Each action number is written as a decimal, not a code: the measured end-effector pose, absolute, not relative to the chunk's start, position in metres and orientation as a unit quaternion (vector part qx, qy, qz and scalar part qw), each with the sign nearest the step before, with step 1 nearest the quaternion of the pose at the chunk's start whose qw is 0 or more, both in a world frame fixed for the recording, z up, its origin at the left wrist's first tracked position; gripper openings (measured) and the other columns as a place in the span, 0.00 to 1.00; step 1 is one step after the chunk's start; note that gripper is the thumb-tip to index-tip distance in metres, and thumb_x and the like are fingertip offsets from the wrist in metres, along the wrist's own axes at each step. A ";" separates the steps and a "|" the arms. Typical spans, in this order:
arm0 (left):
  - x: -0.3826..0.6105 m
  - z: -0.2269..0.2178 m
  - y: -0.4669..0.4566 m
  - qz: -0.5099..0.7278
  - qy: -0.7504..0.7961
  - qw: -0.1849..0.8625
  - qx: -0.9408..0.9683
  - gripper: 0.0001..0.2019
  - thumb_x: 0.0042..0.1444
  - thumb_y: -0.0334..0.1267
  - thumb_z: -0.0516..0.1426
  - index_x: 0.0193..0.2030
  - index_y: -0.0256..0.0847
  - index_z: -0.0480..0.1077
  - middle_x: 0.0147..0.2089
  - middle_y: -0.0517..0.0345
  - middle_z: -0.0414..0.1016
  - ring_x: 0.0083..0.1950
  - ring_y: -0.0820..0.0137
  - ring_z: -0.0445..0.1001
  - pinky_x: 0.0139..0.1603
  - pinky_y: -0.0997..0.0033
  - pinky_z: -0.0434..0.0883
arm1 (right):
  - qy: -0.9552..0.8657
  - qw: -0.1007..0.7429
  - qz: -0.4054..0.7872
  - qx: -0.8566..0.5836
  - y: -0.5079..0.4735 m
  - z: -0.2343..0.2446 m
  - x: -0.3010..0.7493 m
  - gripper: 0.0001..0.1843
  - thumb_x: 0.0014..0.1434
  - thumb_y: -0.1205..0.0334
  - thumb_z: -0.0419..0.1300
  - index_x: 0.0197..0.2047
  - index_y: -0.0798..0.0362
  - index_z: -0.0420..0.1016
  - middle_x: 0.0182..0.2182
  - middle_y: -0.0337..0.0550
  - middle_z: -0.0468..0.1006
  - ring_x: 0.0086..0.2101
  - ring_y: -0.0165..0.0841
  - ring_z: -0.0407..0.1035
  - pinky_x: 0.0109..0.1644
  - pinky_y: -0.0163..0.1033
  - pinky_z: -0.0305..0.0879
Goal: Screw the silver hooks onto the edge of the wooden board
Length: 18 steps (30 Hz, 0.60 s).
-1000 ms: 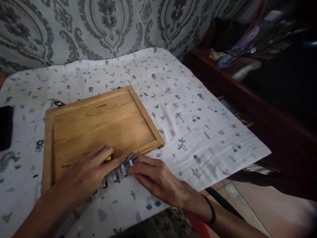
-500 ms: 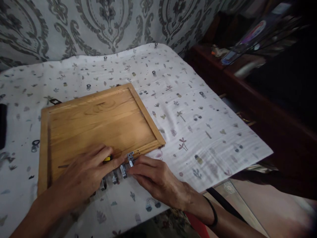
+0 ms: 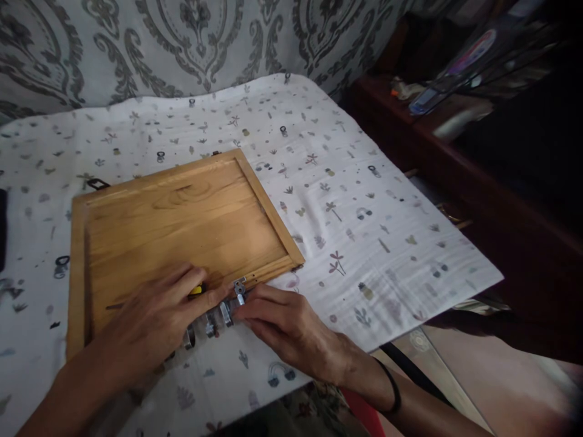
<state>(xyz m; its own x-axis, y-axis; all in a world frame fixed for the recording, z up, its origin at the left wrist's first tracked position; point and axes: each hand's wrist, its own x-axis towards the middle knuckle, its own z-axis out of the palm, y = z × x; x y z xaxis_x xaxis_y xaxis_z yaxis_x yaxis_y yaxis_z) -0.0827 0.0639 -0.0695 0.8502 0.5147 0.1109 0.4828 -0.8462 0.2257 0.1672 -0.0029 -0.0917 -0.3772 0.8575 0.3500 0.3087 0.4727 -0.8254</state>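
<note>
A shallow wooden tray (image 3: 182,218) lies on a printed white cloth (image 3: 355,218). My left hand (image 3: 155,321) rests on the tray's near edge, fingers closed over a screwdriver (image 3: 197,291) with a yellow-and-black handle; its thin shaft pokes out to the left. My right hand (image 3: 291,328) lies just right of it, fingertips pinched on small metal hardware pieces (image 3: 225,309) lined up along the tray's near edge. A small metal bracket (image 3: 239,286) sits at the edge by my right fingertips.
A patterned grey curtain (image 3: 195,42) hangs behind the table. Dark wooden furniture (image 3: 478,182) with cluttered items stands to the right. A black object (image 3: 2,224) lies at the far left edge. The cloth's right corner overhangs near the floor.
Both hands stay in place on the tray's near edge. The view has drifted slightly, so the tray sits a little higher and further left.
</note>
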 end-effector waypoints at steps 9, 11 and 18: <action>-0.083 -0.066 0.064 0.058 0.261 0.084 0.960 0.33 0.63 0.20 0.48 0.71 0.51 0.65 0.47 0.52 0.73 0.45 0.63 0.74 0.38 0.67 0.71 | -0.751 0.409 0.342 -0.390 -0.005 -0.090 0.168 0.11 0.75 0.65 0.54 0.51 0.55 0.78 0.40 0.46 0.80 0.40 0.31 0.77 0.44 0.36 0.79; -0.083 -0.066 0.063 0.057 0.260 0.085 0.960 0.33 0.64 0.20 0.48 0.71 0.51 0.65 0.48 0.52 0.73 0.46 0.63 0.74 0.40 0.67 0.72 | -0.744 0.409 0.343 -0.402 -0.006 -0.087 0.171 0.12 0.74 0.65 0.55 0.56 0.54 0.76 0.43 0.47 0.82 0.43 0.32 0.78 0.47 0.38 0.79; -0.084 -0.066 0.063 0.050 0.262 0.072 0.961 0.32 0.65 0.20 0.47 0.71 0.53 0.65 0.49 0.52 0.72 0.47 0.62 0.74 0.41 0.65 0.71 | -0.791 0.350 0.189 -0.466 -0.003 -0.082 0.178 0.15 0.74 0.70 0.50 0.56 0.56 0.76 0.43 0.50 0.80 0.39 0.34 0.78 0.40 0.37 0.79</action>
